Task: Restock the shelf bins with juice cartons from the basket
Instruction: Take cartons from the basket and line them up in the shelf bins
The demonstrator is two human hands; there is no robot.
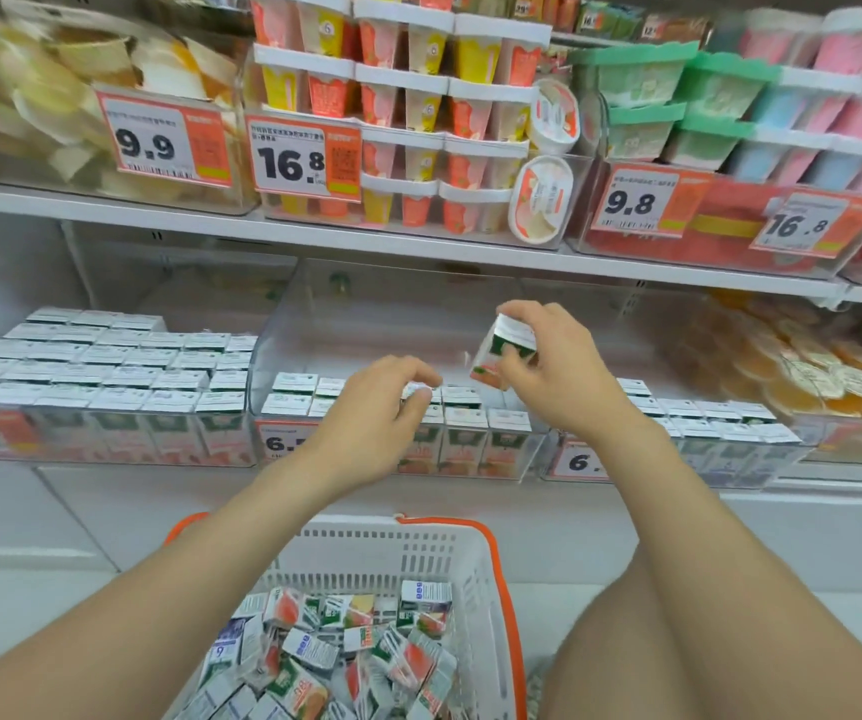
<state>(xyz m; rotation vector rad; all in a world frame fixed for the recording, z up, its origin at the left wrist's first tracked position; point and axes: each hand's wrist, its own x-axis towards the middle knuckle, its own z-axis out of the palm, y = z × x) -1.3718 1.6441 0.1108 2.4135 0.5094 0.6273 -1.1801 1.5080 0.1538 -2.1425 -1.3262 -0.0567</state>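
My right hand (553,371) grips a small juice carton (502,356), tilted, above the middle clear bin (283,324) on the lower shelf. My left hand (382,402) reaches into that bin and its fingertips pinch the top of a carton (418,393) standing in the row. Upright cartons (462,433) fill the bin's front rows; its back is bare. Below, a white basket (418,550) with orange handles holds several loose cartons (325,652) lying jumbled.
The left bin (107,366) is packed with cartons. A right bin (720,423) holds more. Jelly cups (808,371) lie far right. The upper shelf (314,236) carries dessert cups behind price tags. My bare knee (730,615) is beside the basket.
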